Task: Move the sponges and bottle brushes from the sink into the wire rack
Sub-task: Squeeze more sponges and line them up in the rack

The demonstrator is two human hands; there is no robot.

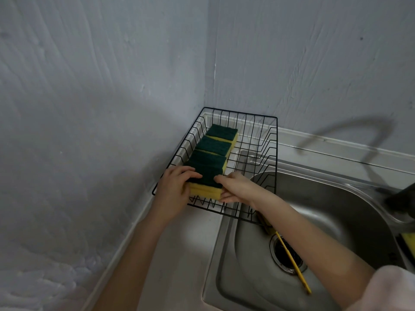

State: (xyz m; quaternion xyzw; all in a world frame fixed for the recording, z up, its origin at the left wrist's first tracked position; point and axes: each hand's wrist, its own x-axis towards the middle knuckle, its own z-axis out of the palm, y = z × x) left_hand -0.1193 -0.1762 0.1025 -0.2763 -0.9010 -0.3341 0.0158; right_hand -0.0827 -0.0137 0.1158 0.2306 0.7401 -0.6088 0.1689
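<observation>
A black wire rack (272, 140) stands in the corner, its right side over the steel sink (336, 212). Several yellow sponges with green scrub tops lie in a row along the rack's left side, the far one (221, 132) at the back. The nearest sponge (205, 180) sits at the rack's front; my left hand (173, 191) grips its left end and my right hand (238, 187) grips its right end. In the sink, a bottle brush with a thin yellow handle (292, 259) lies across the drain, its head partly hidden under my right forearm.
Grey walls meet in a corner behind the rack. A dark tap (402, 196) stands at the sink's right edge, with another yellow sponge (408, 241) beside it at the frame's edge. White counter (179, 254) runs left of the sink.
</observation>
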